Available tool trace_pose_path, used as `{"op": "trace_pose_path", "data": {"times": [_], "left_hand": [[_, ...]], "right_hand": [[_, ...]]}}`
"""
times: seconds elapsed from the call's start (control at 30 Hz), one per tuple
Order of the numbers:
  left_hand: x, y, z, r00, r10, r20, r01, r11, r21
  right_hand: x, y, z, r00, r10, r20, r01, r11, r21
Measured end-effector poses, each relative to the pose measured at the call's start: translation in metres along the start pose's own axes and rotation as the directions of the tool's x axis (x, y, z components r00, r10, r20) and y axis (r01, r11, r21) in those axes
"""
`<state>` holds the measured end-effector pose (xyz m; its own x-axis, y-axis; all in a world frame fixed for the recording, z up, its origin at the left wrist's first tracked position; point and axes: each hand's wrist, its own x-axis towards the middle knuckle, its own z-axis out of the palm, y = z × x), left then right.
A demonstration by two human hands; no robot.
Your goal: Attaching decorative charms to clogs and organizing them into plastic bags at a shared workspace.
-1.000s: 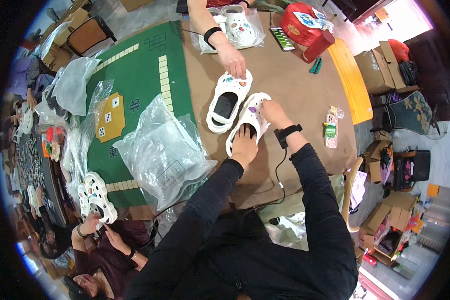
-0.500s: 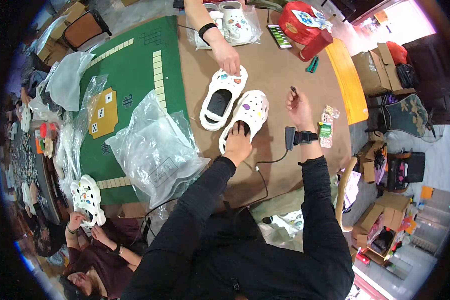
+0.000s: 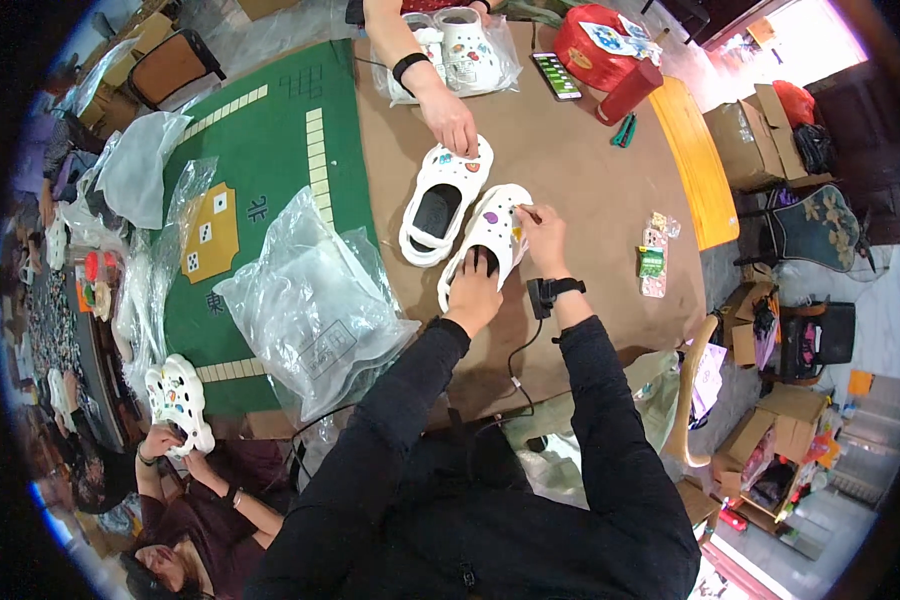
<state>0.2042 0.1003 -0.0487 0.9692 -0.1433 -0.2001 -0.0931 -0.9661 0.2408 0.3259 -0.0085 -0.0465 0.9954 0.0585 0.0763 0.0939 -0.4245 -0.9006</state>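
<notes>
A white clog (image 3: 507, 205) with holes and a purple charm lies in front of me, toe pointing away. My left hand (image 3: 474, 297) reaches into its foot opening, fingers partly hidden, and grips it. At the right side of the toe, my right hand (image 3: 544, 240) pinches a small dark piece against the holes; its kind is too small to tell. Beside it on the left sits a second white clog (image 3: 432, 215) with a dark insole and coloured charms. Another person's hand (image 3: 454, 125) touches that clog's toe from across the table.
A clear plastic bag (image 3: 315, 300) lies left on the green mat (image 3: 270, 215). Bagged clogs (image 3: 467, 55), a phone (image 3: 556, 77), a red bag (image 3: 595, 50), a red cylinder (image 3: 630, 92) and a green cutter (image 3: 624, 130) lie farther off. A small pack (image 3: 653, 262) sits at right. Lower left, another person handles a clog (image 3: 175, 395).
My right hand has moved left, from over the table to the clog's toe, carrying the small dark piece. My left hand stays in the clog. The other person's hand remains at the second clog.
</notes>
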Motion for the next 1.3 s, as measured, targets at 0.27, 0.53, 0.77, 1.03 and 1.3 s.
{"op": "trace_pose_path", "data": {"times": [0.27, 0.53, 0.77, 1.03, 1.3], "left_hand": [[-0.017, -0.017, -0.005, 0.985, 0.051, 0.163, -0.039, 0.997, -0.072], [0.000, -0.015, -0.014, 0.964, -0.163, 0.211, 0.265, 0.515, -0.815], [0.026, -0.023, 0.006, 0.946, 0.138, 0.293, 0.218, -0.940, -0.263], [0.024, -0.020, 0.009, 0.938, 0.011, 0.345, 0.156, -0.905, -0.396], [0.026, -0.026, 0.024, 0.963, 0.001, 0.269, 0.122, -0.893, -0.434]], "right_hand": [[-0.012, 0.005, 0.000, 0.977, -0.177, 0.119, 0.182, 0.983, -0.035], [-0.037, -0.001, -0.006, 0.978, -0.110, 0.175, 0.112, 0.994, -0.006], [-0.042, 0.001, -0.002, 0.987, -0.089, 0.131, 0.089, 0.996, 0.005], [-0.056, 0.001, 0.009, 0.952, -0.293, 0.087, 0.305, 0.921, -0.241], [-0.059, 0.000, 0.015, 0.932, -0.347, 0.102, 0.362, 0.891, -0.273]]}}
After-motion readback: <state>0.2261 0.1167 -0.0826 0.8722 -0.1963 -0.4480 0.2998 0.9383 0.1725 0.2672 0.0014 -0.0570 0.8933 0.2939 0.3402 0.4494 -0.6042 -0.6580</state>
